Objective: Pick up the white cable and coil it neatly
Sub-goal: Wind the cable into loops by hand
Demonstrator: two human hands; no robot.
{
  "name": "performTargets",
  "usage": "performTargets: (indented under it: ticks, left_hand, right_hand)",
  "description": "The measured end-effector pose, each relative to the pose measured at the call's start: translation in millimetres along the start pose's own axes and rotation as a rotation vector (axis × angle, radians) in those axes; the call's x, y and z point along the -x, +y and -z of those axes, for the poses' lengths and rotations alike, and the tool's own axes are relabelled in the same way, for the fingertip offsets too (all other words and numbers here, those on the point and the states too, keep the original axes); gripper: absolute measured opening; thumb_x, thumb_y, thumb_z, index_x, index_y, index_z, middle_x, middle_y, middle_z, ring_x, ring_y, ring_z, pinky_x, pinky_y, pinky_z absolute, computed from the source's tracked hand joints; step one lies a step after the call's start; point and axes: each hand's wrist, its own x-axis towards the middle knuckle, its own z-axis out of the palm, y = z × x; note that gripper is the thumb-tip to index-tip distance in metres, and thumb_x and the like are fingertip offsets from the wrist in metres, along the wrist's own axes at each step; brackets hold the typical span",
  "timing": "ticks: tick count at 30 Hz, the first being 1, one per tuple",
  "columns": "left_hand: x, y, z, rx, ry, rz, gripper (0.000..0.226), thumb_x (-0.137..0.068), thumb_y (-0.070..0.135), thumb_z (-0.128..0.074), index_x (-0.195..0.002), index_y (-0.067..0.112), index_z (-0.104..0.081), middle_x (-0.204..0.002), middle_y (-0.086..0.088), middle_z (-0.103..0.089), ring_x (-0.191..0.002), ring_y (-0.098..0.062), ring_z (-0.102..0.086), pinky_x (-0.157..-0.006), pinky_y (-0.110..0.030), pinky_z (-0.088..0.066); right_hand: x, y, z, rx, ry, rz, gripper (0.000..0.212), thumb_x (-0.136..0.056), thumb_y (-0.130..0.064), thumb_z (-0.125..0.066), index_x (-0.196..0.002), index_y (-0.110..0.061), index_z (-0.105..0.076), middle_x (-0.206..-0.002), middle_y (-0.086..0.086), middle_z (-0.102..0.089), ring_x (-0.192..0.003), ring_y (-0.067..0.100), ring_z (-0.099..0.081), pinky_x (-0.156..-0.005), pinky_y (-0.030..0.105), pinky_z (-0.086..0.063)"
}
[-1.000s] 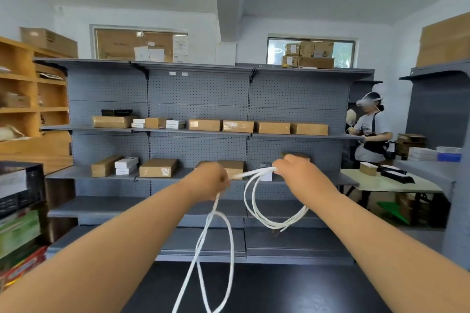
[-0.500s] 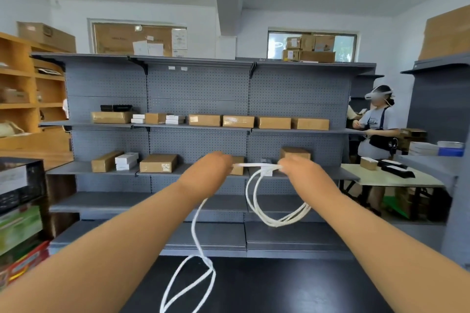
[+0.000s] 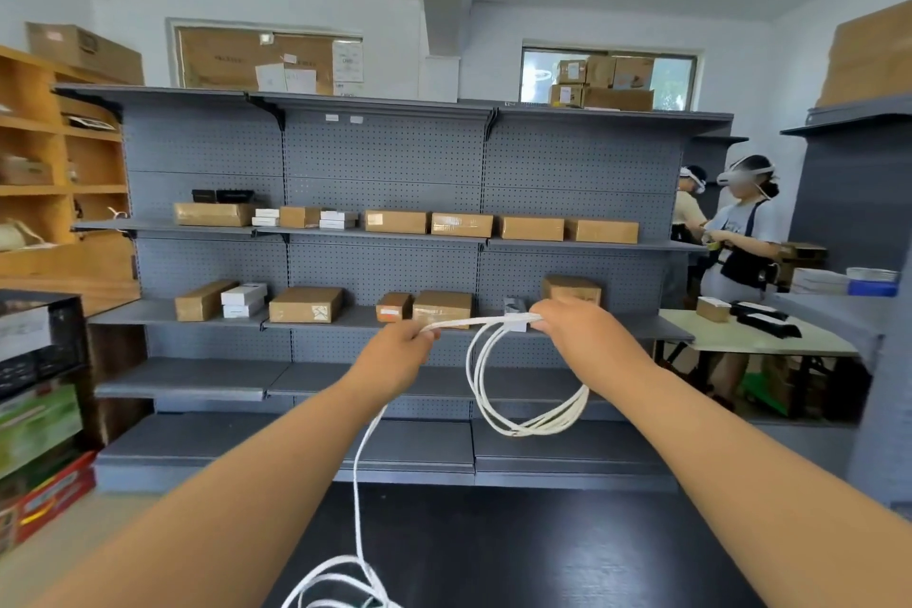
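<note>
White cable [image 3: 535, 429] stretches level between the hands: the right hand [image 3: 577, 331] pinches the hanging loops, and near it, to its left, the left hand [image 3: 395, 351] pinches the free run, whose slack falls away below that hand.

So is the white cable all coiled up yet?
Partly: loops of the white cable hang from the right hand; a loose length trails down from the left hand.
</note>
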Motion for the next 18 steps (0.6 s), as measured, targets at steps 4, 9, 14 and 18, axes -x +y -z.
performTargets:
  ticks: [4,9,14,18]
  left_hand:
    - [9,1,-13,-0.004,-0.198,-0.050,0.018,-0.093,0.041,-0.048,-0.085,0.028,-0.058,-0.069,0.002,-0.041,-0.054,-0.012,-0.039,-0.054,-0.023,-0.038]
    - [4,4,-13,-0.042,-0.219,-0.141,0.048,-0.089,0.055,-0.046,-0.092,0.010,-0.062,-0.061,0.008,-0.030,-0.054,-0.008,-0.032,-0.053,-0.019,-0.033]
    - [-4,7,-14,0.062,-0.135,-0.130,0.057,-0.066,0.081,-0.044,-0.084,0.027,-0.049,-0.094,0.002,-0.037,-0.087,-0.012,-0.033,-0.061,-0.021,-0.026]
    - [-1,7,-18,0.123,-0.125,0.021,0.035,-0.092,0.049,-0.046,-0.103,0.024,-0.069,-0.128,-0.017,-0.051,-0.121,-0.028,-0.048,-0.080,-0.030,-0.040]
  right_hand:
    - [0,0,-3,0.010,-0.059,0.028,0.023,-0.100,-0.021,-0.037,-0.103,-0.006,-0.056,-0.078,0.002,-0.042,-0.078,0.022,-0.045,-0.066,0.033,-0.031]
    - [-1,1,-5,0.067,-0.195,0.035,0.027,-0.100,-0.024,-0.036,-0.100,-0.004,-0.054,-0.098,0.014,-0.058,-0.082,0.022,-0.049,-0.071,0.033,-0.035]
    - [2,-6,-10,-0.014,-0.264,0.008,0.025,-0.099,-0.027,-0.040,-0.098,-0.006,-0.053,-0.100,0.014,-0.057,-0.091,0.027,-0.054,-0.079,0.036,-0.040]
    - [4,-6,-9,-0.136,-0.203,-0.007,0.022,-0.099,-0.027,-0.040,-0.079,-0.019,-0.044,-0.078,-0.002,-0.046,-0.077,0.018,-0.045,-0.068,0.028,-0.031]
